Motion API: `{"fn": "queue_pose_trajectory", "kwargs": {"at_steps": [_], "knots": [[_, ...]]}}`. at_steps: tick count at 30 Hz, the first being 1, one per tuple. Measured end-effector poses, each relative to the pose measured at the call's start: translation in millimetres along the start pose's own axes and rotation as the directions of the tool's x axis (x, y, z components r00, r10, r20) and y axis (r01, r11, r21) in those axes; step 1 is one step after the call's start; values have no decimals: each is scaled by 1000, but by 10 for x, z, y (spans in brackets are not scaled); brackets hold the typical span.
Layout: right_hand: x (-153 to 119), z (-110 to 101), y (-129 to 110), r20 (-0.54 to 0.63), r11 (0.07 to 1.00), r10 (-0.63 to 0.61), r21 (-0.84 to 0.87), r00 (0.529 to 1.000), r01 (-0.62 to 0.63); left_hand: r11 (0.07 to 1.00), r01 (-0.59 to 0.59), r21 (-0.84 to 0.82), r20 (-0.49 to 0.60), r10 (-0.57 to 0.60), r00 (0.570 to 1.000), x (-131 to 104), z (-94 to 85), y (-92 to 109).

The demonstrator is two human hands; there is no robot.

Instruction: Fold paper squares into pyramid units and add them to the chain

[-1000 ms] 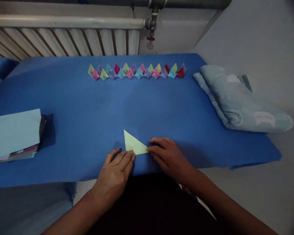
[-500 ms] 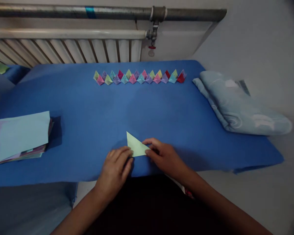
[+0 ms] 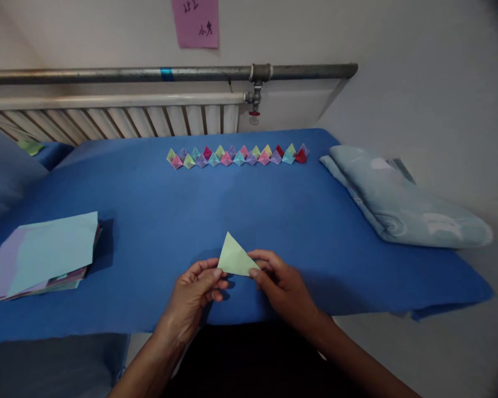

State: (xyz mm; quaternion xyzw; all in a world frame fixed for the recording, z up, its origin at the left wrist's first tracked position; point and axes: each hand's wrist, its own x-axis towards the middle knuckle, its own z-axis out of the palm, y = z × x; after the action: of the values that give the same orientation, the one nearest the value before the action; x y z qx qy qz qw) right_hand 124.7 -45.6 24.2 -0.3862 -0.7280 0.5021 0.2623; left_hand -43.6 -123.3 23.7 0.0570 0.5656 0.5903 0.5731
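Left hand (image 3: 195, 292) now pinching the near left corner of the pale green paper triangle (image 3: 235, 258) between thumb and fingers; a second ago it lay palm-down, fingers on the paper's near edge; right hand (image 3: 285, 283) pinches the opposite corner; so the paper is now gripped at both ends, between the hands, apex pointing away; whether it clears the blue tabletop (image 3: 170, 221), cannot tell; folded paper pieces (image 3: 239, 159) in two staggered rows well beyond both hands; paper stack (image 3: 58, 243) left of left hand; folded blanket (image 3: 398, 199) beyond right hand, rightward.
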Motion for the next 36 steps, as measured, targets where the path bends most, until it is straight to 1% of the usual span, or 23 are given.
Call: {"fn": "queue_pose_trajectory", "kwargs": {"at_steps": [2, 5, 7, 9, 11, 13, 15, 17, 19, 22, 27, 30, 36], "knots": [[0, 14, 14, 10, 999, -37, -26, 999, 38, 999, 25, -34, 4, -25, 1000, 5, 15, -21], [-6, 36, 50, -10, 989, -126, -77, 992, 125, 998, 16, -62, 8, -16, 1000, -2, 32, -38], [-16, 30, 55, -25, 971, -219, -107, 975, 215, 997, 1, -76, 9, -1, 1000, -5, 24, -36], [-24, -8, 20, -19, 950, -299, -100, 954, 296, 996, -15, -86, 29, 18, 999, -1, -3, -24], [-20, -78, -60, -23, 946, -321, -54, 947, 320, 995, -30, -93, 78, 38, 996, 9, -43, -8], [4, -159, -166, -73, 953, -304, -14, 950, 304, 994, -41, -96, 144, 55, 988, 18, -82, 3], [44, -216, -270, -118, 949, -314, 3, 942, 317, 994, -49, -100, 195, 68, 979, 23, -113, 0], [89, -228, -352, -108, 935, -352, 9, 930, 355, 993, -53, -102, 223, 75, 972, 23, -132, -19], [131, -197, -406, -74, 924, -380, 6, 922, 382, 994, -54, -100, 238, 77, 968, 21, -142, -46], [181, -121, -445, -61, 932, -363, -13, 930, 363, 995, -56, -81, 257, 75, 963, 20, -149, -78], [236, -47, -474, -111, 953, -304, -29, 946, 303, 996, -91, 7, 291, 85, 953, 14, -159, -87], [243, -34, -471, -98, 968, -250, -24, 963, 249, 992, -113, 56, 290, 92, 953, 11, -163, -85], [234, -50, -416, -53, 975, -223, -21, 973, 222, 988, -124, 89, 280, 94, 955, 25, -176, -84]]}}
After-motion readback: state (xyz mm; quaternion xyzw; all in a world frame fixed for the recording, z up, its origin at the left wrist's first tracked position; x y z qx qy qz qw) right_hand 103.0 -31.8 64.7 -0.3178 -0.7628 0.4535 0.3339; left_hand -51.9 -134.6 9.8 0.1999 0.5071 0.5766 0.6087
